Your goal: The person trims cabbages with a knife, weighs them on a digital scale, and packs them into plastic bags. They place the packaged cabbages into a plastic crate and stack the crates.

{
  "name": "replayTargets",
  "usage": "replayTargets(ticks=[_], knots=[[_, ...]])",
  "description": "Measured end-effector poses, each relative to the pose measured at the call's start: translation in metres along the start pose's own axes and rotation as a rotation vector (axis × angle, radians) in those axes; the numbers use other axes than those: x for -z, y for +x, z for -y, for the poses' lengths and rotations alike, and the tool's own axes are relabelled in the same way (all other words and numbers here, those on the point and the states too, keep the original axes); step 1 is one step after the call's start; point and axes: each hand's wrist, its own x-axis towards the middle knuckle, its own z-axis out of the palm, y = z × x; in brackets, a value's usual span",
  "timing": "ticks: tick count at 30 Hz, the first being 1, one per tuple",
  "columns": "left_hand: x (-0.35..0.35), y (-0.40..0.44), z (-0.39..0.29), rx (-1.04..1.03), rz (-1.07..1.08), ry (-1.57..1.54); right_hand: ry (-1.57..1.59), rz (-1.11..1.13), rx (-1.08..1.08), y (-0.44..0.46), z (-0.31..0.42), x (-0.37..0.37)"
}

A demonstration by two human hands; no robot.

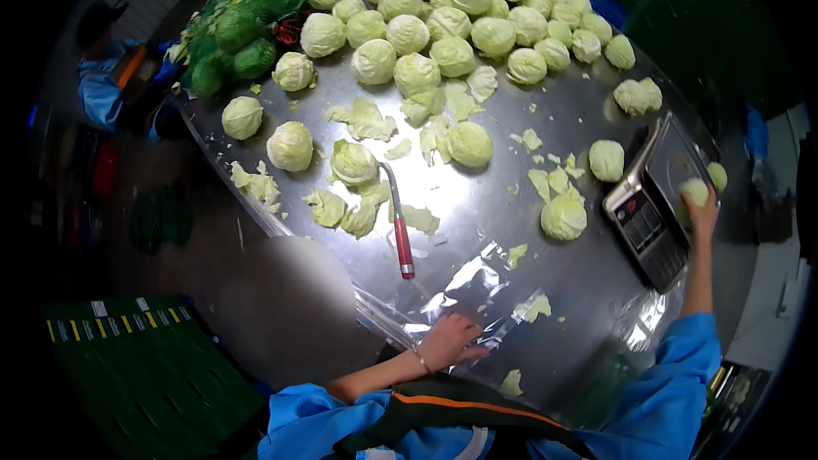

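At the right, my right hand (702,212) is closed around a small pale green cabbage (694,192) over the plate of a weighing scale (643,217). Another cabbage (717,175) lies just beyond that hand, by the scale's far edge. My left hand (452,342) rests at the table's near edge, fingers loosely spread on clear plastic film (477,277). A hooked knife with a red handle (402,243) lies ahead of it, its curved end touching a partly trimmed cabbage (353,162). Loose leaves (362,217) surround that cabbage.
Many cabbages (452,24) crowd the far part of the metal table (494,204). Green net sacks (234,30) of cabbages fill the far left corner. A single cabbage (564,215) sits left of the scale. Another person (106,77) stands beyond the table's left edge.
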Motion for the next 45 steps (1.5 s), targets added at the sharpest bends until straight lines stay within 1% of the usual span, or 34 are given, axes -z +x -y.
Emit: replayTargets(ticks=[2,3,5,6,7,8,9,10,11,12,13,14,15,17,20,23,24,26,28,29,30,32,33,34,36,37,38,39,40,42,44,45], knots=[[-0.008,-0.005,0.004,-0.009,-0.023,0.051,-0.215,0.13,-0.13,0.029,-0.06,0.004],[-0.001,-0.002,0.005,0.031,0.01,-0.068,-0.233,0.153,-0.161,0.046,-0.117,-0.01],[0.03,0.02,0.021,0.017,-0.21,0.02,-0.35,0.162,-0.29,0.054,-0.135,-0.025],[0.052,0.034,0.03,0.01,-0.313,0.06,-0.45,0.147,-0.387,0.042,-0.097,-0.011],[0.082,0.054,0.041,0.12,-0.414,0.042,-0.525,0.098,-0.303,0.023,-0.048,0.004],[0.108,0.076,0.051,0.395,-0.508,-0.069,-0.606,0.043,-0.223,0.003,0.0,0.018],[0.116,0.097,0.102,0.43,-0.649,-0.022,-0.653,-0.052,0.037,-0.012,0.037,0.025],[0.162,0.127,0.109,0.473,-0.576,0.07,-0.373,-0.142,0.36,-0.019,0.045,0.013],[0.182,0.157,0.129,0.413,-0.724,0.0,0.054,-0.107,0.438,-0.044,0.064,-0.013],[0.197,0.188,0.163,0.407,-0.802,0.004,0.388,0.37,0.155,-0.082,0.115,-0.011],[0.212,0.221,0.183,0.479,-0.839,0.015,0.497,0.582,0.14,-0.127,0.166,-0.012],[0.222,0.25,0.198,0.55,-0.877,0.023,0.012,0.43,0.661,-0.158,0.156,-0.043],[0.228,0.274,0.209,0.574,-0.841,0.041,-0.08,0.415,0.676,-0.185,0.185,-0.041],[0.226,0.311,0.222,0.62,-0.758,0.072,0.158,0.442,0.299,-0.215,0.19,-0.084],[0.212,0.334,0.237,0.757,-0.756,0.345,0.426,0.435,0.086,-0.234,0.202,-0.104],[0.218,0.325,0.243,0.645,-0.863,0.281,0.498,0.674,0.267,-0.242,0.224,-0.098],[0.222,0.323,0.249,0.593,-0.896,0.262,0.418,0.62,0.267,-0.245,0.233,-0.094],[0.233,0.316,0.234,0.621,-0.96,-0.098,0.257,0.512,0.244,-0.246,0.247,-0.078],[0.237,0.305,0.195,0.416,-0.906,-0.336,0.652,0.582,0.175,-0.239,0.248,-0.063],[0.235,0.292,0.141,0.278,-0.78,-0.397,0.847,0.61,0.147,-0.235,0.249,-0.054],[0.226,0.278,0.082,0.141,-0.657,-0.457,1.197,0.692,-0.015,-0.229,0.257,-0.041],[0.188,0.253,0.01,-0.14,-0.412,-0.394,1.901,0.814,-0.343,-0.218,0.276,-0.02],[0.159,0.246,-0.017,-0.282,-0.366,-0.218,2.219,0.883,-0.39,-0.214,0.275,-0.027],[0.135,0.237,-0.04,-0.425,-0.316,-0.036,2.25,0.859,-0.506,-0.215,0.266,-0.029],[0.107,0.203,-0.07,-0.44,-0.276,0.124,2.294,0.809,-0.733,-0.21,0.236,-0.023],[0.09,0.178,-0.06,-0.332,-0.23,0.041,2.151,0.614,-0.561,-0.208,0.222,-0.006],[0.067,0.151,-0.039,-0.218,-0.186,-0.039,1.838,0.382,-0.464,-0.204,0.201,0.002],[0.04,0.121,-0.011,-0.1,-0.084,-0.004,1.542,0.33,-0.319,-0.186,0.173,0.014],[0.019,0.094,0.01,0.018,0.016,0.037,1.223,0.206,-0.252,-0.168,0.153,0.026],[-0.006,0.049,0.001,0.203,-0.062,0.247,0.609,-0.099,-0.029,-0.118,0.105,0.026],[-0.022,0.026,0.012,0.158,-0.078,0.268,0.124,-0.226,0.232,-0.064,0.073,0.023],[-0.025,0.024,0.019,0.13,-0.085,0.278,0.016,-0.141,0.188,-0.046,0.065,0.021]])
